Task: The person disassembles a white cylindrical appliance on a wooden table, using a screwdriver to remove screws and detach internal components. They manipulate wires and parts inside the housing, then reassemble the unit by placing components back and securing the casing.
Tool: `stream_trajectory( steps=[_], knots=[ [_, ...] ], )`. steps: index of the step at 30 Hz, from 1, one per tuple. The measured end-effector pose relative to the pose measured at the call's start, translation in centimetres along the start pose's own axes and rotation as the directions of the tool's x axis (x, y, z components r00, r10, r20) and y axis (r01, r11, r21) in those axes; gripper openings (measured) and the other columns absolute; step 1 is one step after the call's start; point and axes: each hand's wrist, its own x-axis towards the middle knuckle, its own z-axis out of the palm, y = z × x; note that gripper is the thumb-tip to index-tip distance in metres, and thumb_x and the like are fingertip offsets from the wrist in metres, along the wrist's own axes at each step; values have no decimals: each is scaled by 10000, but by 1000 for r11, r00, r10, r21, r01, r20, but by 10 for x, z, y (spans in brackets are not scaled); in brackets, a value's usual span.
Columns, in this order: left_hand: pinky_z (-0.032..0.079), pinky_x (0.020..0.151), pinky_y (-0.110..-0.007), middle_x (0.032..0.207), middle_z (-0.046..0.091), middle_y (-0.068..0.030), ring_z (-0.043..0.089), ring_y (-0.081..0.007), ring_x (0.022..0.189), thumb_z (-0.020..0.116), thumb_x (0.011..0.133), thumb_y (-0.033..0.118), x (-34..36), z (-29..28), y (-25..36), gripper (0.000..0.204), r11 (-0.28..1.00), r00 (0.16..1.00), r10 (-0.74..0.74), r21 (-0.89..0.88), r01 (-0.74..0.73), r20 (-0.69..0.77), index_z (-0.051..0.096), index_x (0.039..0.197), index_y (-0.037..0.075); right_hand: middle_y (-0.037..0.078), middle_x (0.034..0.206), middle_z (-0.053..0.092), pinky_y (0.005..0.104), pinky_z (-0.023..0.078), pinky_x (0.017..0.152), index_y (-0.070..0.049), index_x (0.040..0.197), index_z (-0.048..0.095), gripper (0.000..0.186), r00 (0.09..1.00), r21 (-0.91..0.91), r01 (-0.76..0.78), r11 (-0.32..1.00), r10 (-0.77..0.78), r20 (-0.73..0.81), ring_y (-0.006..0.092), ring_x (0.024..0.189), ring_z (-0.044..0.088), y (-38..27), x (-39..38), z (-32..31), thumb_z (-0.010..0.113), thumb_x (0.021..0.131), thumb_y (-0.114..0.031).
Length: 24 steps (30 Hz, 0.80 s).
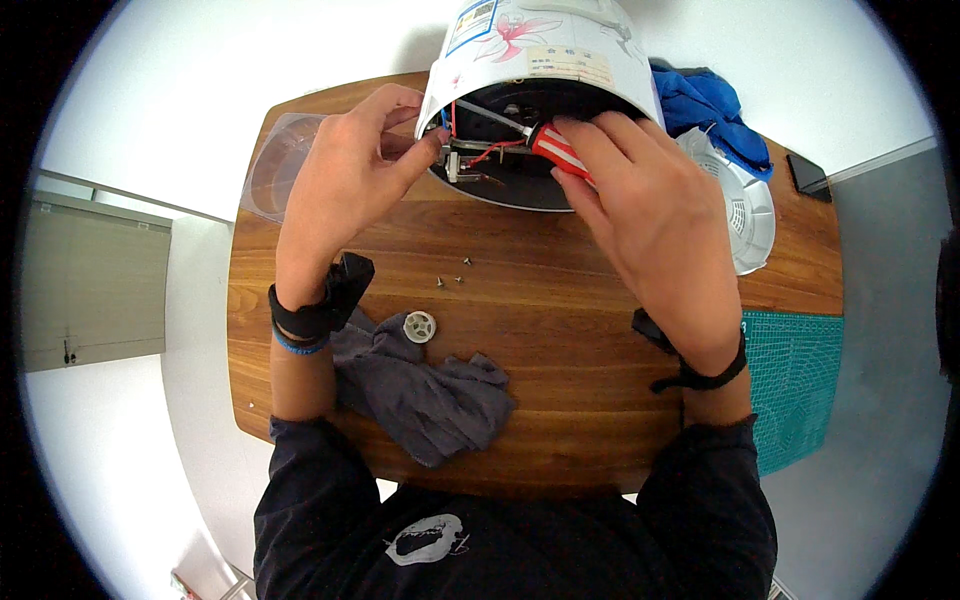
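A white rounded appliance with pink flower prints, seemingly a rice cooker (505, 42), lies on its side at the far edge of the table, its open underside toward me. Inside it, red and blue wires and a small white connector (457, 167) show. My right hand (655, 205) grips a red-and-white-handled screwdriver (562, 150), whose shaft points left into the opening. With its fingers closed about the housing's left rim, my left hand (345, 170) has its thumb near the wires. The screwdriver tip is hard to make out.
Small screws (440, 282), a round white plastic part (420, 326) and a grey cloth (430, 405) lie nearer me. A clear plastic container (282, 160) stands left. Rightward are a white vented cover (748, 215), blue cloth (700, 105), dark phone-like object (808, 176) and green cutting mat (795, 385).
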Motion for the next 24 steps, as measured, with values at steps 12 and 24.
stream_trajectory(
  steps=[12,24],
  knots=[
    [659,960,-371,1426,753,-200,796,-275,1212,797,1015,9,0,-3,-8,771,955,958,287,-83,-285,15,454,1697,113,105,1012,728,429,572,673,-155,1276,772,305,995,73,-39,997,32,90,361,792,721,3,1,-18,815,979,-207],
    [642,868,-393,1349,726,-170,782,-247,1065,747,1024,-41,-10,-16,-19,989,991,968,115,-96,-95,224,225,1813,246,99,977,716,449,573,680,-155,1258,784,285,971,126,7,992,-36,235,358,819,730,6,-4,-19,809,982,-225]
  ],
)
